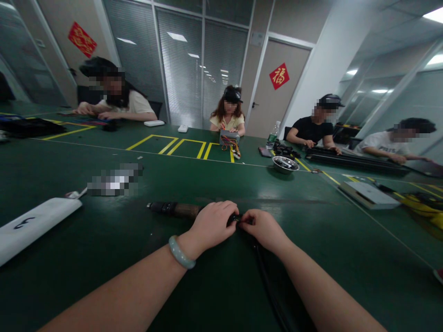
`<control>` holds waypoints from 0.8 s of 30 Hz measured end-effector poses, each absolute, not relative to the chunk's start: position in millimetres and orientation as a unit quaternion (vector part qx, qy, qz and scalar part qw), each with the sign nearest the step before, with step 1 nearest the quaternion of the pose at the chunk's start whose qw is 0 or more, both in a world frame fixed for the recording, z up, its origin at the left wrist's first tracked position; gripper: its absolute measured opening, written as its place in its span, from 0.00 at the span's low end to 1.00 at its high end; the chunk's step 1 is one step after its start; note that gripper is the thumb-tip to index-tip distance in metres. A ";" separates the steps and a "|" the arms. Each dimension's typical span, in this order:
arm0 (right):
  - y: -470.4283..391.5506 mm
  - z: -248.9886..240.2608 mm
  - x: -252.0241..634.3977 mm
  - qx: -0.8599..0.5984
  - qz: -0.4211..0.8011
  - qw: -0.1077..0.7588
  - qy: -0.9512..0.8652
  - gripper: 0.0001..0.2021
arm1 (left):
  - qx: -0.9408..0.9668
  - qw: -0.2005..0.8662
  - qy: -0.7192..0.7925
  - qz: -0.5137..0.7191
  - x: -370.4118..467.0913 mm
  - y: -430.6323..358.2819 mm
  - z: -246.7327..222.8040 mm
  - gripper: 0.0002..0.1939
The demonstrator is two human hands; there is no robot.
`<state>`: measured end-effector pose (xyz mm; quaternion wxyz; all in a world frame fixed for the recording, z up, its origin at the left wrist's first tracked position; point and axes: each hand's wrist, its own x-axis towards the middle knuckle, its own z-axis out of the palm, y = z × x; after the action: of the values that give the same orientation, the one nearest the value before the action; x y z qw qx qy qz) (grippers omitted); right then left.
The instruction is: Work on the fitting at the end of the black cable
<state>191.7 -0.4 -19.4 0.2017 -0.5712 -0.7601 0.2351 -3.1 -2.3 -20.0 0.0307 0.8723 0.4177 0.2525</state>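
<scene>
A long cylindrical tool point(184, 210) lies across the green table in front of me. It is black with a brown middle section and a metal tip at its left end. My left hand point(215, 226) is closed over its right end, a pale green bangle on the wrist. Close beside it, my right hand point(261, 228) pinches with thumb and forefinger at the dark end piece point(236, 218), which shows a small yellowish spot. What exactly those fingers hold is hidden. A thick black cable point(265, 272) comes out beneath my right hand and curves down toward the near edge.
On the left are a white power bank-like block point(38, 226) marked 3 and a blurred-out device point(116, 180). A metal bowl point(285, 165) stands beyond my hands, a flat grey box point(369, 194) at right. Several people work around the green table point(166, 290).
</scene>
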 end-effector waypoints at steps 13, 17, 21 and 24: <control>-2.7 -14.1 189.7 -0.574 0.246 0.191 -0.757 0.04 | 0.869 0.029 0.428 0.246 -4.5 -0.2 -23.1 0.07; -2.3 -15.2 190.2 -0.572 0.245 0.197 -0.758 0.04 | 0.871 0.030 0.424 0.245 -4.4 -0.3 -22.5 0.06; -2.1 -15.2 190.4 -0.570 0.243 0.201 -0.758 0.04 | 0.873 0.031 0.422 0.244 -4.1 -1.0 -21.3 0.05; -2.1 -14.9 190.4 -0.570 0.244 0.197 -0.760 0.04 | 0.873 0.032 0.422 0.244 -3.9 -1.5 -19.8 0.05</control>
<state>190.4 -2.1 -14.9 0.1968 -0.5697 -0.7598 0.2436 -3.9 -1.5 -19.8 0.0317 0.8725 0.4221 0.2438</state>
